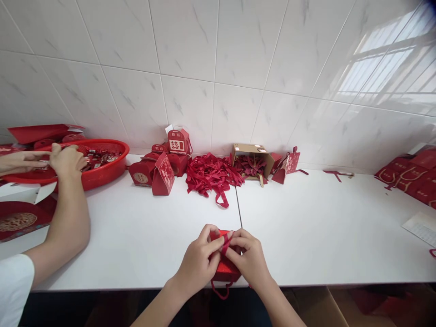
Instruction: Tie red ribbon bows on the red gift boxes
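A small red gift box (225, 269) sits at the table's front edge between my two hands. Over its top, a dark red ribbon (226, 244) is pinched by my left hand (201, 254) and my right hand (250, 258). Both hands are closed, with fingertips nearly meeting at the ribbon. A loop of red cord (220, 290) hangs off the box's front, below the table edge. Beyond my hands lies a heap of red ribbons (213, 175). My fingers and the ribbon hide much of the box top.
At left, a co-worker's hands (66, 161) reach into a red plastic basket (105, 177) of small wrapped items. Finished-looking red boxes (163, 175) stand by the wall. A cardboard box (250, 149) holds more ribbons. Red gift bags (413, 179) and a white card (420, 227) lie right.
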`<state>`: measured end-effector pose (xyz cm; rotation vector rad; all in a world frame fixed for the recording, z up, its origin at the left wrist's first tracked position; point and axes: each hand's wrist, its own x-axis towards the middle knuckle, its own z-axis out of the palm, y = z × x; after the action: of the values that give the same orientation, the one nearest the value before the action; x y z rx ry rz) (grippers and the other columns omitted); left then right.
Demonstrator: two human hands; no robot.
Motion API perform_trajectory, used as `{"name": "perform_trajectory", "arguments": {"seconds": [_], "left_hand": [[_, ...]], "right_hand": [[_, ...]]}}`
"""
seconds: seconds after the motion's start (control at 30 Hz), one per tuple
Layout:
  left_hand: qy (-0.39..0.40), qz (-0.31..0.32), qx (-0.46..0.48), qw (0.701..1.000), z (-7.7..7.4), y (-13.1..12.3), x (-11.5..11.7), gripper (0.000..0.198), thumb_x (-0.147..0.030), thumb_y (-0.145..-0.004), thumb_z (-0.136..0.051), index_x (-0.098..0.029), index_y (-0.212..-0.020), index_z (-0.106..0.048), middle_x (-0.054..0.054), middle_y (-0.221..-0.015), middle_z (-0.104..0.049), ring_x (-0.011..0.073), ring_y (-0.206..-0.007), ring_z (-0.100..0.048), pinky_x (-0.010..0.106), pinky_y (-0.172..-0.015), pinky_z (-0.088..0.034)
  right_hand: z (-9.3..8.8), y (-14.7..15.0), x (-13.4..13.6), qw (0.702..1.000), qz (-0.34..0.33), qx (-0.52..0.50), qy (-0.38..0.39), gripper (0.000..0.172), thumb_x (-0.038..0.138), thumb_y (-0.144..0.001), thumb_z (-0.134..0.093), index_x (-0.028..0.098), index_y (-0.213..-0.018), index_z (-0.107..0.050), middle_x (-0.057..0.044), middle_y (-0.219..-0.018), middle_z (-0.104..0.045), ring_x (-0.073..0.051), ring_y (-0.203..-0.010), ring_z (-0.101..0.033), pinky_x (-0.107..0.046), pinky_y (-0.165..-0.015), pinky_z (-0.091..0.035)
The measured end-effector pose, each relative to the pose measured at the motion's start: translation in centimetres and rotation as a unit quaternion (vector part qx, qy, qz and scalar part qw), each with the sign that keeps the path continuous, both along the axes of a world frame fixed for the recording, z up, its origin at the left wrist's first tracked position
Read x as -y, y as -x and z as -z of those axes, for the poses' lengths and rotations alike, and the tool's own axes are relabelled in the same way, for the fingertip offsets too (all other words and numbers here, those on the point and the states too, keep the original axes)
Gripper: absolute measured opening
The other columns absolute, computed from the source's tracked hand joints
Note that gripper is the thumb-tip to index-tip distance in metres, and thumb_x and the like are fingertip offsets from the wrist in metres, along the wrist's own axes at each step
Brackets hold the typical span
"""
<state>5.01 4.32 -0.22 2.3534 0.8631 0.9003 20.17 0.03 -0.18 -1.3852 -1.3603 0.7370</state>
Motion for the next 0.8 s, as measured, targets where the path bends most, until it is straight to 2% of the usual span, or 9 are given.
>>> {"name": "perform_trajectory", "arguments": {"seconds": [0.07,0.2,0.3,0.37,0.53,0.7,0.73,0.8], "left_hand": [[-0.002,0.029,0.010,1.000,0.2,0.3,-0.2,0.036,-0.008,-0.088,-0.038,-0.024,-0.104,-0.066,0.008,-0.105,-0.050,0.0129,-0.072,-0.056,0.027,-0.065,-0.050],[0.013,0.093,0.012,0.995,0.1,1.0,-1.1,0.038,-0.012,-0.092,-0.038,-0.029,-0.110,-0.067,0.008,-0.109,-0.051,0.0107,-0.068,-0.053,0.028,-0.066,-0.050],[0.035,0.139,0.013,0.990,0.0,1.1,-1.9,0.034,-0.015,-0.093,-0.041,-0.028,-0.104,-0.071,0.009,-0.109,-0.052,0.0117,-0.069,-0.055,0.029,-0.066,-0.051],[0.045,0.147,0.027,0.988,0.1,0.8,-2.4,0.030,-0.018,-0.092,-0.044,-0.025,-0.095,-0.073,0.009,-0.106,-0.054,0.0120,-0.070,-0.057,0.028,-0.065,-0.051],[0.047,0.113,0.067,0.990,0.4,0.8,-2.6,0.021,-0.017,-0.086,-0.052,-0.021,-0.083,-0.072,0.008,-0.098,-0.057,0.0127,-0.070,-0.060,0.028,-0.065,-0.051],[0.079,0.006,0.045,0.996,-0.5,2.7,-2.7,0.011,-0.014,-0.076,-0.054,-0.019,-0.072,-0.063,0.005,-0.094,-0.059,0.0083,-0.055,-0.047,0.024,-0.051,-0.043],[0.089,-0.005,0.041,0.995,-0.7,2.9,-2.8,0.010,-0.014,-0.075,-0.053,-0.019,-0.070,-0.060,0.005,-0.095,-0.059,0.0096,-0.057,-0.048,0.024,-0.053,-0.043],[0.119,0.000,0.044,0.992,-1.0,3.0,-3.0,0.010,-0.015,-0.074,-0.052,-0.019,-0.067,-0.058,0.007,-0.101,-0.060,0.0173,-0.079,-0.057,0.029,-0.069,-0.048]], "right_hand": [[-0.4,-0.4,-0.2,1.000,-0.020,0.010,0.016,0.011,0.013,-0.068,-0.060,0.019,-0.059,-0.062,0.000,-0.067,-0.053,-0.010,-0.054,-0.044,-0.025,-0.050,-0.038],[-1.5,-1.7,-0.7,0.994,-0.086,0.036,0.054,0.012,0.010,-0.063,-0.056,0.019,-0.056,-0.052,0.004,-0.065,-0.047,-0.009,-0.055,-0.042,-0.023,-0.051,-0.035],[-2.2,-2.5,-1.2,0.983,-0.152,0.048,0.086,0.013,0.007,-0.060,-0.056,0.018,-0.056,-0.050,0.004,-0.068,-0.047,-0.008,-0.055,-0.041,-0.021,-0.051,-0.034],[-2.6,-2.8,-1.5,0.975,-0.192,0.047,0.103,0.013,0.006,-0.059,-0.057,0.018,-0.056,-0.053,0.004,-0.072,-0.049,-0.007,-0.056,-0.042,-0.020,-0.051,-0.035],[-2.8,-3.6,-1.8,0.972,-0.205,0.070,0.094,0.012,0.007,-0.060,-0.059,0.018,-0.060,-0.060,0.002,-0.079,-0.054,-0.008,-0.058,-0.048,-0.022,-0.055,-0.042],[-2.6,-5.1,-1.0,0.974,-0.148,0.164,0.054,0.013,0.008,-0.063,-0.060,0.019,-0.057,-0.058,0.001,-0.076,-0.054,-0.011,-0.061,-0.049,-0.024,-0.057,-0.042],[-2.6,-5.3,-0.8,0.973,-0.143,0.171,0.054,0.013,0.008,-0.064,-0.059,0.019,-0.057,-0.058,0.001,-0.076,-0.054,-0.011,-0.061,-0.048,-0.025,-0.057,-0.042],[-2.6,-5.5,-0.5,0.972,-0.139,0.180,0.054,0.013,0.009,-0.066,-0.058,0.020,-0.059,-0.057,0.000,-0.079,-0.054,-0.013,-0.065,-0.050,-0.026,-0.061,-0.044]]}}
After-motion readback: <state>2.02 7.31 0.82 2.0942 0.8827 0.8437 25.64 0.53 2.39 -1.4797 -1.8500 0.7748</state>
